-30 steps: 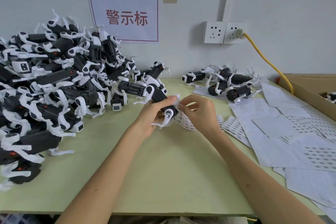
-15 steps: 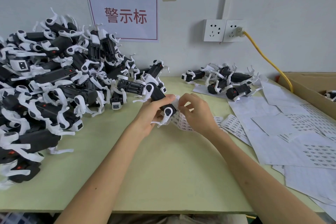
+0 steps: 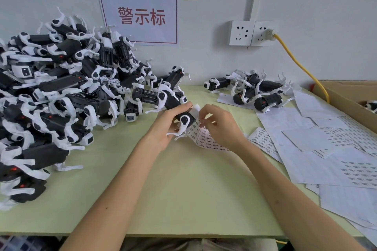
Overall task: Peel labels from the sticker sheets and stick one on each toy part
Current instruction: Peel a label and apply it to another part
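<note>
Looking down through the head camera, you have one black-and-white plastic toy part [image 3: 172, 104] raised just above the pale green tabletop [image 3: 183, 189]. Your left hand [image 3: 165, 128] is curled round its dark body. That grip seems chosen to leave the near end bare and turned toward your other hand, ready to take a label.

Your right hand [image 3: 221, 126] sits just beside it, fingertips drawn together in a pinch on the upper edge of a white sticker sheet [image 3: 204, 138] printed with rows of small dark labels. The sheet curls up from the tabletop under your palm, so the labels lie right next to the part. A small white flap stands against the toy's end, but it is too small to tell whether that is a freed label or only the sheet's corner.

The big heap of matching black-and-white toy parts [image 3: 61, 98] lies on your left, probably as stock within easy reach. A smaller cluster of the same parts [image 3: 255, 91] rests at the back right, apart from the heap, and is likely the finished lot. Loose white paper sheets [image 3: 326, 138] overlap along the right side, beside a brown cardboard box [image 3: 346, 98].
</note>
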`<act>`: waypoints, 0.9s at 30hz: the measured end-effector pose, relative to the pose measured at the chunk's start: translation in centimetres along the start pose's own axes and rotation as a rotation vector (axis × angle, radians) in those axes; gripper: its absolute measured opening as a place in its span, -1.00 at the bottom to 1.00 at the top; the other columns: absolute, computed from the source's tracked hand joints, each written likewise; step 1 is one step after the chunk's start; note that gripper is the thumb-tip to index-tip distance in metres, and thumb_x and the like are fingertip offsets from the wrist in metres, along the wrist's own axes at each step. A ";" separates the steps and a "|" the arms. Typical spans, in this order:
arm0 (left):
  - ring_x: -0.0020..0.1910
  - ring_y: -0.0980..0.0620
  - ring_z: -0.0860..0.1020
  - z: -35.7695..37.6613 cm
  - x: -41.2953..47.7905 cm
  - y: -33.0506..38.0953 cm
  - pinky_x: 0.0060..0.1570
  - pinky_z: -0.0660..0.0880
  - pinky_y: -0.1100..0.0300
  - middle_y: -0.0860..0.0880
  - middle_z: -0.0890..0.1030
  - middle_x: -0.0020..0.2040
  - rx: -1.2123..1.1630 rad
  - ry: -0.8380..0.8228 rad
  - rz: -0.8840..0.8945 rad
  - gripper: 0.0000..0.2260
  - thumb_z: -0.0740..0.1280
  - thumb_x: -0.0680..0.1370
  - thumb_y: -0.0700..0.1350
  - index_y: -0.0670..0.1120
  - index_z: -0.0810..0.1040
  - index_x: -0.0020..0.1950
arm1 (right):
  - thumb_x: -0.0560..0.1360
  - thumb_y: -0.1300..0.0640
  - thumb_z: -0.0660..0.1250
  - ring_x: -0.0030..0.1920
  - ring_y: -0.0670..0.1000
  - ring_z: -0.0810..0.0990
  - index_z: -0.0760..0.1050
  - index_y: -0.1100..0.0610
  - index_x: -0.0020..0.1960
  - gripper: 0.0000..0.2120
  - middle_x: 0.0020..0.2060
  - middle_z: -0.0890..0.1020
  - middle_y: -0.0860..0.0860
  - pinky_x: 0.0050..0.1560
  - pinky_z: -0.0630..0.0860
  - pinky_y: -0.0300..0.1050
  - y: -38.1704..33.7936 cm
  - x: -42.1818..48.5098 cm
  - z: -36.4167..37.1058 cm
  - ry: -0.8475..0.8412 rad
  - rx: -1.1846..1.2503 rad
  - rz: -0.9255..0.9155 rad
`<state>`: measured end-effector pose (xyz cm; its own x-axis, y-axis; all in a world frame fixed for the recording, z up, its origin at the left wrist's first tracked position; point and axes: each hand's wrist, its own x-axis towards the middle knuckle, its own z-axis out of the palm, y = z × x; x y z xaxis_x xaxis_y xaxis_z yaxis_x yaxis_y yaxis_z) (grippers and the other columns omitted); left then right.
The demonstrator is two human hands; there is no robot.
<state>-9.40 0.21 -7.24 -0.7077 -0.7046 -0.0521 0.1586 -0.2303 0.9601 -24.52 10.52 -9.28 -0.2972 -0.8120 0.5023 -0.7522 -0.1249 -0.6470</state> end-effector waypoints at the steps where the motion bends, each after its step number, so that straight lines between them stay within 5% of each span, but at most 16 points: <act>1: 0.11 -0.09 0.65 0.0 0.0 0.1 0.30 0.52 -0.03 -0.20 0.69 0.18 -0.011 0.006 0.002 -0.48 0.58 0.36 0.01 -0.22 0.66 0.24 | 0.55 0.43 0.25 -0.21 -0.13 0.67 0.48 0.10 -0.10 -0.76 -0.11 0.59 -0.02 -0.25 0.42 -0.44 0.0 0.0 0.0 0.000 0.007 0.006; 6: -0.15 0.03 0.67 -0.9 0.1 0.4 -0.20 0.58 0.22 -0.05 0.70 -0.07 -0.074 -0.031 -0.001 -0.83 0.54 0.46 -0.06 -0.08 0.72 0.01 | 0.58 0.36 0.28 -0.23 -0.19 0.68 0.46 0.09 -0.09 -0.81 -0.12 0.63 -0.09 -0.46 0.33 -0.39 0.1 -0.1 -0.4 0.014 0.043 0.072; 11: -0.09 0.03 0.69 -0.8 0.1 0.4 -0.11 0.63 0.19 -0.06 0.74 0.00 -0.041 0.004 -0.010 -0.82 0.52 0.50 -0.06 -0.09 0.74 0.06 | 0.59 0.30 0.31 -0.22 -0.15 0.69 0.47 0.12 -0.06 -0.89 -0.11 0.64 -0.08 -0.42 0.40 -0.24 -0.2 -0.2 -0.6 0.028 0.092 0.110; 13: 0.06 -0.06 0.68 -0.7 0.1 0.3 0.12 0.59 0.05 -0.12 0.73 0.12 0.003 0.068 -0.002 -0.70 0.51 0.51 -0.04 -0.14 0.70 0.20 | 0.59 0.28 0.33 -0.16 -0.08 0.72 0.48 0.15 -0.06 -0.92 -0.11 0.66 0.01 -0.26 0.54 0.01 -0.4 -0.1 -0.8 0.039 0.184 0.158; 15: 0.09 -0.07 0.67 -0.7 0.1 0.2 0.14 0.57 0.02 -0.11 0.73 0.13 0.054 0.133 0.007 -0.64 0.54 0.48 -0.02 -0.11 0.68 0.24 | 0.58 0.32 0.32 -0.11 0.02 0.74 0.49 0.19 -0.06 -0.92 -0.08 0.68 0.12 -0.07 0.60 0.08 -0.6 0.1 -1.2 0.034 0.365 0.220; 22: -0.27 0.48 0.56 -0.2 -0.2 0.4 -0.09 0.40 0.30 0.33 0.67 -0.28 0.209 0.281 0.122 -0.95 0.58 0.43 0.06 0.18 0.74 -0.15 | 0.57 0.42 0.20 -0.13 0.07 0.69 0.50 0.20 -0.03 -0.83 -0.12 0.70 0.10 -0.05 0.58 -0.09 -1.0 0.2 -2.1 -0.014 0.646 0.317; 27: 0.23 0.10 0.63 -0.1 -1.1 0.9 0.34 0.48 0.06 0.03 0.71 0.19 0.203 -0.043 0.186 -0.71 0.50 0.42 0.06 0.00 0.75 0.09 | 0.57 0.36 0.29 -0.16 0.05 0.68 0.50 0.19 -0.02 -0.91 -0.14 0.70 0.11 -0.06 0.57 -0.09 -1.1 0.3 -2.1 -0.020 0.667 0.336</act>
<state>-8.42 0.70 -6.30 -0.7085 -0.6922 0.1374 0.1502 0.0424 0.9877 -25.00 11.58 -7.21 -0.4322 -0.8770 0.2098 -0.1043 -0.1825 -0.9777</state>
